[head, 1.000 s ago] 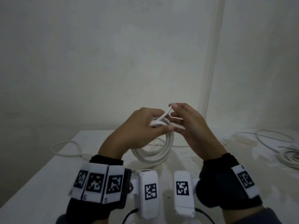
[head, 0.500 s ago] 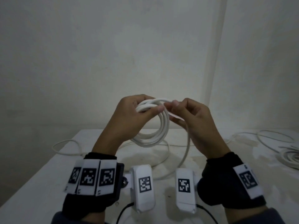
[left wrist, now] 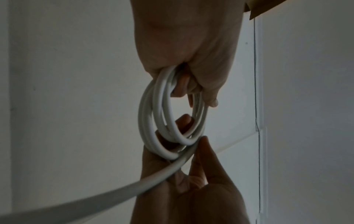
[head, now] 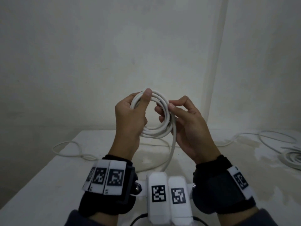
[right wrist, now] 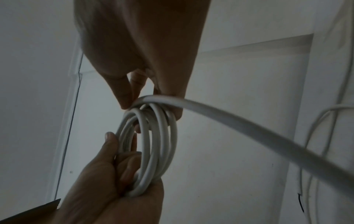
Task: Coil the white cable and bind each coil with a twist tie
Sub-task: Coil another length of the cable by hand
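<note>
A coil of white cable point(head: 160, 131) with several loops is held upright in the air above the white table point(head: 40, 185). My left hand point(head: 130, 118) grips the coil's left side, thumb pressed on its top. My right hand point(head: 184, 121) pinches the coil's right side between thumb and forefinger, other fingers through the ring. A loose strand point(head: 172, 150) runs from the right hand down to the table. In the left wrist view the coil point(left wrist: 162, 121) hangs from the left hand point(left wrist: 191, 60). In the right wrist view the right hand point(right wrist: 145, 68) pinches the strand point(right wrist: 229, 119). No twist tie shows.
More loose white cable point(head: 68, 149) lies on the table at the left, and further loops point(head: 276, 139) with another coil point(head: 293, 160) lie at the far right. Walls stand close behind and to the right of the table.
Both hands have risen with the coil and turned it to face me. The right hand slid from the coil's top to its right side, laying the strand onto it.
</note>
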{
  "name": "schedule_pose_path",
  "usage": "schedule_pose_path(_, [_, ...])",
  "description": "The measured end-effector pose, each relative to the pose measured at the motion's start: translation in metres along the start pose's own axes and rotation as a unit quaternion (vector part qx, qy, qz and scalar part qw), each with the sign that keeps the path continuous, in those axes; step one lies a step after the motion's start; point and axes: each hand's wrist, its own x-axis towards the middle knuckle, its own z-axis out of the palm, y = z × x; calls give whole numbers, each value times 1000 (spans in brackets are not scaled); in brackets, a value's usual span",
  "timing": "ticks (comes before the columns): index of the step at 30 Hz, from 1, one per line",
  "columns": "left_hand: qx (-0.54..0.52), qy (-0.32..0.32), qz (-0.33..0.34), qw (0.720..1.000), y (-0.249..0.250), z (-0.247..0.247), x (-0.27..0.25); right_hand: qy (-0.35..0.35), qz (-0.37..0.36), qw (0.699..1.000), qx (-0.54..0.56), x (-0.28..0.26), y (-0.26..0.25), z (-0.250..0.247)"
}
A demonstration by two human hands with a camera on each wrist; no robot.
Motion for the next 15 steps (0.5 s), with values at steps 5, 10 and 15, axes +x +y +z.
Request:
schedule_pose_path(5, [-71, -21, -76, 994, -4, 7, -5, -36, 59, 996, 53, -1, -7, -10])
schedule_pose_path(10, [-97, -12, -107, 989, -7, 11, -7, -79, 113, 986, 98, 4, -6, -12])
schedule_pose_path(15, [-62, -38, -105, 992, -9, 14, -10, -91, 116, 982, 118, 5, -2, -13])
